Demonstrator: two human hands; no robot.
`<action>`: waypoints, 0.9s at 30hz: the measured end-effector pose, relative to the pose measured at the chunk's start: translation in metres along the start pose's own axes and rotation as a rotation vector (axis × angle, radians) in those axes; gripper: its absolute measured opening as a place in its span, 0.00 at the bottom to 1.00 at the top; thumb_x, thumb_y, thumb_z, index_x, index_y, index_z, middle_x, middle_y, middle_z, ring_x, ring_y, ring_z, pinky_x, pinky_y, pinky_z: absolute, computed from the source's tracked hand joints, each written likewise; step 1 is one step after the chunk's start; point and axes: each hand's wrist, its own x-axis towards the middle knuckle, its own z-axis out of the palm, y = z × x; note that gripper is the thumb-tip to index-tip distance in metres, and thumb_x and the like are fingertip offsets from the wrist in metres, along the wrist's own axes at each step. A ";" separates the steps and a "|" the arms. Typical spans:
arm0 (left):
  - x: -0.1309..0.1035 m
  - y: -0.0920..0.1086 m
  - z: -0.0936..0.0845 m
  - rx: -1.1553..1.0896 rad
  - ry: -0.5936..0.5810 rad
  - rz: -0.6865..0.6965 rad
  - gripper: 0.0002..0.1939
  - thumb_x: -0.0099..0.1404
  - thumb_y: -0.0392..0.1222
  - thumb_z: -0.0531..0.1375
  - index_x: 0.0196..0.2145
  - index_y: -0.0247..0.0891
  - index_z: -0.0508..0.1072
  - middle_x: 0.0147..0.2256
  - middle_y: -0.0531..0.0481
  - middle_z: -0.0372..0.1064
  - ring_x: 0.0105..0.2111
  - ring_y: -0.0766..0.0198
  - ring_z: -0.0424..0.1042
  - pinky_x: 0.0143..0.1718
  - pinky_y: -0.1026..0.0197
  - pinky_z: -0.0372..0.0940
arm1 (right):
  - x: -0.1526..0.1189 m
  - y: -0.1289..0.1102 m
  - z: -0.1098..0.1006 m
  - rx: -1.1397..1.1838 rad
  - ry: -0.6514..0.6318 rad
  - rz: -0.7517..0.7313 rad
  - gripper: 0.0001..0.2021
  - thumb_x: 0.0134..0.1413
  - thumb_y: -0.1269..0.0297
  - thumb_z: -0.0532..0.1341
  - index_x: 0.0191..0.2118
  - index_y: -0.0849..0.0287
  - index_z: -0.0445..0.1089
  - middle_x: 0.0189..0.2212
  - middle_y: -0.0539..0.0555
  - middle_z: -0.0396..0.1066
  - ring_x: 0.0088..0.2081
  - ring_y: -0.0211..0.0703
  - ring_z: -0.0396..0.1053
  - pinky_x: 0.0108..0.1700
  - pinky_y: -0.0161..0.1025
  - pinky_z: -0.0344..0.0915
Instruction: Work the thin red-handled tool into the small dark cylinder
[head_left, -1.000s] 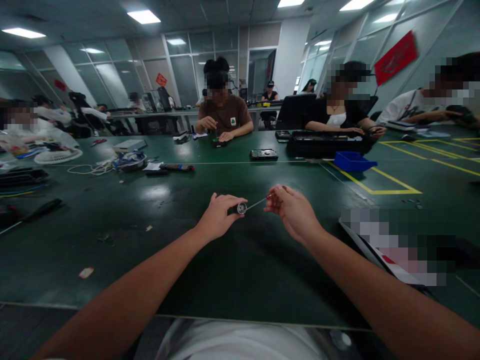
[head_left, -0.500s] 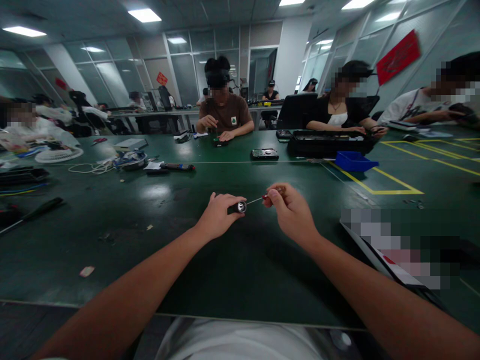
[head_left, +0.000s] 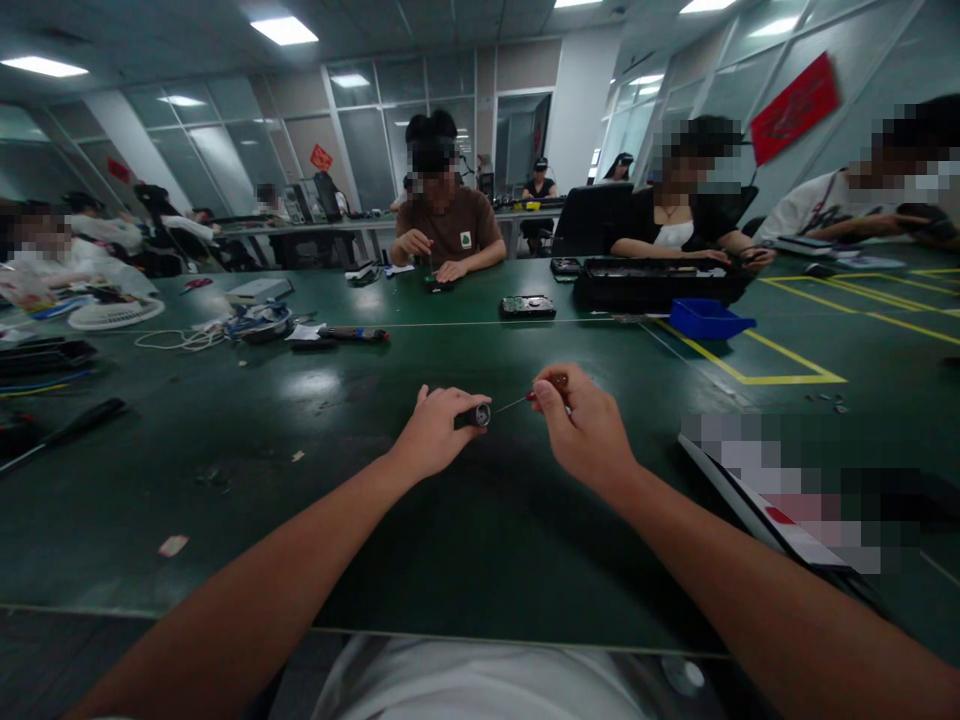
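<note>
My left hand is closed around a short black cylinder, whose round, silvery-rimmed open end faces right. Most of the cylinder is hidden by my fingers. To its right, my right hand pinches a screwdriver with a red collar and a thin metal shaft. The shaft points left, its tip close to the rim of the cylinder; whether they touch I cannot tell. Both hands are above the green table.
Ahead lie an opened device with a circuit board, a blue tray and a long black housing. Left are a long screwdriver and cables. Papers lie at right. A person in brown sits opposite.
The screwdriver and my right hand have shifted very slightly. The open end of the cylinder has turned a little, and its inside looks darker. Both hands keep their hold.
</note>
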 end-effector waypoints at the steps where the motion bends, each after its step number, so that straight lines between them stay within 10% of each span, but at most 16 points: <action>1: 0.000 0.000 0.000 -0.002 0.001 -0.004 0.21 0.67 0.41 0.63 0.57 0.50 0.73 0.53 0.48 0.72 0.56 0.52 0.66 0.67 0.29 0.39 | 0.000 0.000 0.000 0.003 0.009 0.010 0.09 0.68 0.58 0.53 0.41 0.54 0.67 0.30 0.53 0.76 0.32 0.46 0.75 0.35 0.41 0.64; 27: 0.002 -0.004 0.001 -0.042 0.015 -0.027 0.20 0.65 0.42 0.64 0.56 0.48 0.74 0.53 0.46 0.72 0.56 0.51 0.67 0.66 0.32 0.46 | 0.001 0.002 0.002 0.054 -0.051 0.039 0.09 0.68 0.57 0.53 0.42 0.54 0.66 0.32 0.54 0.76 0.35 0.47 0.76 0.36 0.42 0.65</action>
